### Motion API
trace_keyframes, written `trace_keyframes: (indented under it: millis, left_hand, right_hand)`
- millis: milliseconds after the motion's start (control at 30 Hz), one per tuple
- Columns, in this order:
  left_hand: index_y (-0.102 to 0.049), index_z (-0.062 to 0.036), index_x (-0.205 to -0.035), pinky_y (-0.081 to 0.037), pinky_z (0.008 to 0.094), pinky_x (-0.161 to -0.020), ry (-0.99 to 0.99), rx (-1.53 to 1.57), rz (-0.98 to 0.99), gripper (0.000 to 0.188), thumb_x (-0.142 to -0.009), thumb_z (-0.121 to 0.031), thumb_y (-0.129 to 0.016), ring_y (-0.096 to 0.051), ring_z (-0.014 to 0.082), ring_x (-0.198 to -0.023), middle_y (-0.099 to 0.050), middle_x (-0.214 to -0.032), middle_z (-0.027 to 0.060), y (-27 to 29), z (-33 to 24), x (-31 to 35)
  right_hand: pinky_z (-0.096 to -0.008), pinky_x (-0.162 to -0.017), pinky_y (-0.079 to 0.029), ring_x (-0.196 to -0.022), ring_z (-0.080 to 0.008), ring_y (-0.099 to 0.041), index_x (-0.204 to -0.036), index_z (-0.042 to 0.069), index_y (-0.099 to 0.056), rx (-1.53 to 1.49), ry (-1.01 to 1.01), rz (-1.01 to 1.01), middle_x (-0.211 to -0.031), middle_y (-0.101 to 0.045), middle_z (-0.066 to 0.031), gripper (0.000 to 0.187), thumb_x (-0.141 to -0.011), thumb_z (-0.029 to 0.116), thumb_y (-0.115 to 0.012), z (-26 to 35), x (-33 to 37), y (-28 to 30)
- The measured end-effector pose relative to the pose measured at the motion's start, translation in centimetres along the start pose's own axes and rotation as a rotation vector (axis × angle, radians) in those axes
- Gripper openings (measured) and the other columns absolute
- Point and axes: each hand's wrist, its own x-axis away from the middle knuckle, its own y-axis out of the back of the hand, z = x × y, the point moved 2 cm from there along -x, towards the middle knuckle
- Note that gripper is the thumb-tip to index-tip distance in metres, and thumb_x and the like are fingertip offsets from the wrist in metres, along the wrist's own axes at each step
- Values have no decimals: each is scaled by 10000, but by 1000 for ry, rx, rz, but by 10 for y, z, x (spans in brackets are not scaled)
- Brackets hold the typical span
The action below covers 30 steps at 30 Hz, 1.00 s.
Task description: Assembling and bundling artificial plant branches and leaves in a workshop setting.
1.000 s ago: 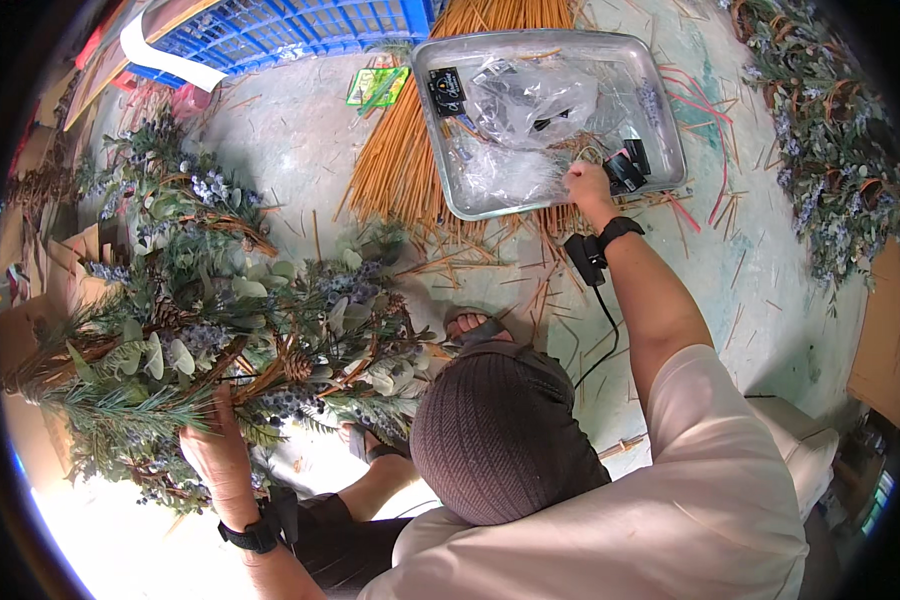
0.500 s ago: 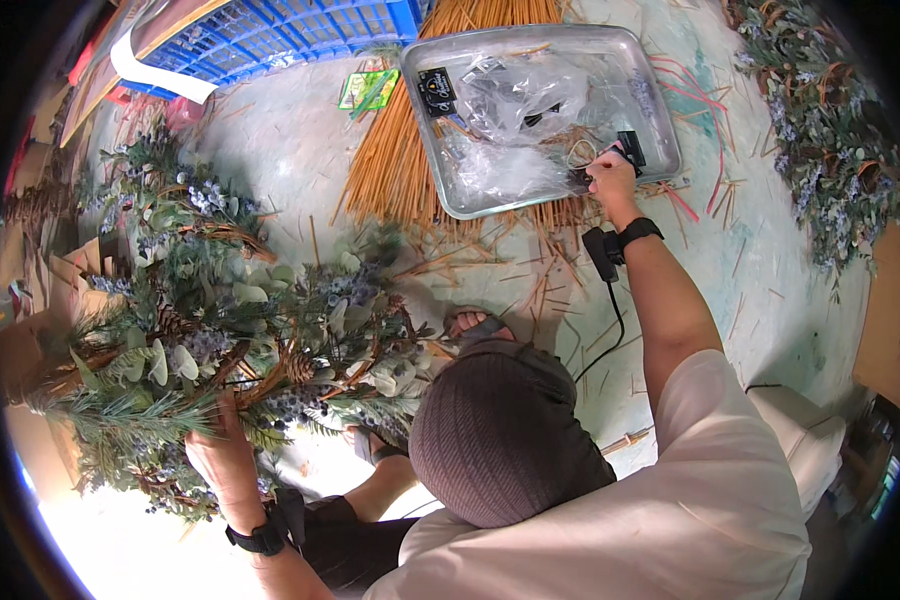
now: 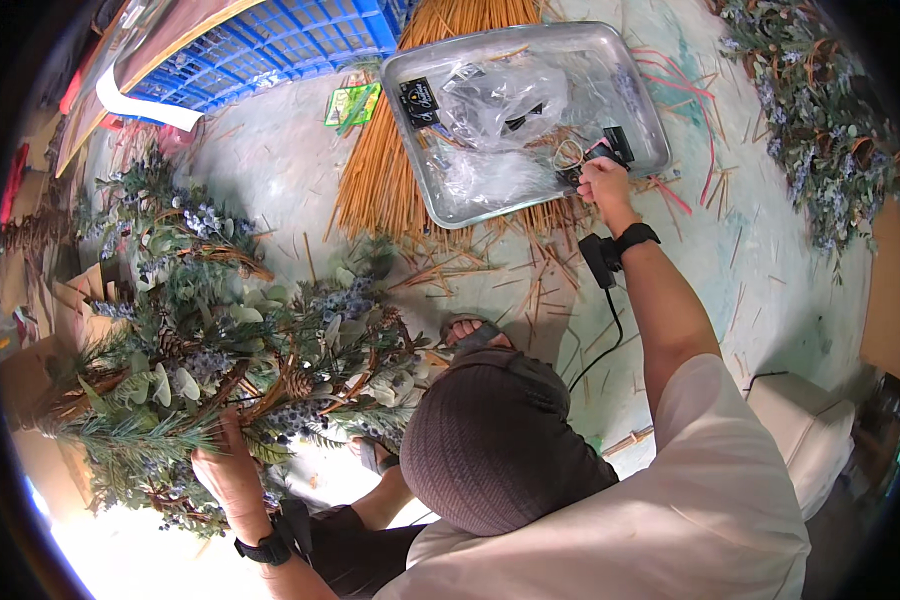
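Observation:
My left hand (image 3: 228, 475) grips the wreath (image 3: 295, 382) at lower left, fingers closed around its pine sprigs and twigs. The wreath carries green leaves, pine cones, blue-black berries and a brown vine base. Stretched out to the upper right, my right hand (image 3: 605, 186) is at the near right corner of a metal tray (image 3: 658, 140). Its fingers pinch together at a black tag (image 3: 618, 146), with a pale string loop (image 3: 568, 153) beside them. Clear plastic bags (image 3: 515, 100) and another black tag (image 3: 419, 103) lie in the tray.
The tray rests on a pile of thin brown sticks (image 3: 370, 190). A blue plastic crate (image 3: 280, 60) stands at upper left, near a green packet (image 3: 352, 104). More foliage wreaths (image 3: 830, 130) lie at right. Pink ribbon strands (image 3: 710, 130) and loose sticks litter the floor.
My right hand has drawn back slightly toward me, still at the tray corner with the black tag. The left hand keeps its hold on the wreath. The view has shifted a little.

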Motion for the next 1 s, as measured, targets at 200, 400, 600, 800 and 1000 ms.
trace_keyframes:
  millis: [200, 400, 600, 800, 1000]
  left_hand:
    - [-574, 25, -684, -383, 366, -468, -55, 2, -75, 285, -825, -220, -534, -506, 296, -466, -550, -570, 170, -2, -1, 1]
    - [-554, 44, -659, -373, 378, -457, -20, 15, -41, 292, -815, -203, -550, -492, 308, -452, -535, -558, 187, -1, -2, 0]
    - [-581, 56, -732, -394, 377, -497, 43, 29, 15, 262, -823, -186, -538, -529, 311, -525, -585, -657, 181, 1, -3, 0]
    - [-591, 41, -756, -408, 379, -514, 33, 24, -20, 245, -823, -190, -541, -546, 320, -567, -593, -686, 179, -3, -3, -1]
    - [-588, 40, -719, -407, 374, -494, 16, -6, -8, 259, -825, -191, -542, -540, 309, -523, -585, -631, 163, -2, 3, 3]
  right_hand:
    - [-252, -396, -421, -462, -130, -541, -757, 11, -569, 35, 3, 12, -613, -561, -56, 156, -767, 157, -513, 9, -2, -12]
    - [-268, -403, -422, -453, -143, -535, -850, 21, -590, 239, 140, 69, -616, -586, -77, 184, -777, 174, -517, 38, -22, -45]
    - [-281, -422, -452, -491, -163, -558, -955, 58, -577, -153, -222, 144, -644, -595, -106, 188, -822, 108, -453, 43, -58, -85]
    - [-252, -485, -467, -591, -192, -591, -989, 8, -499, -195, -175, -23, -840, -587, -119, 198, -855, 101, -388, 42, -76, -95]
    - [-239, -461, -444, -596, -176, -604, -1085, -2, -512, -301, -55, -107, -1003, -571, -117, 297, -840, 59, -354, 57, -38, -75]
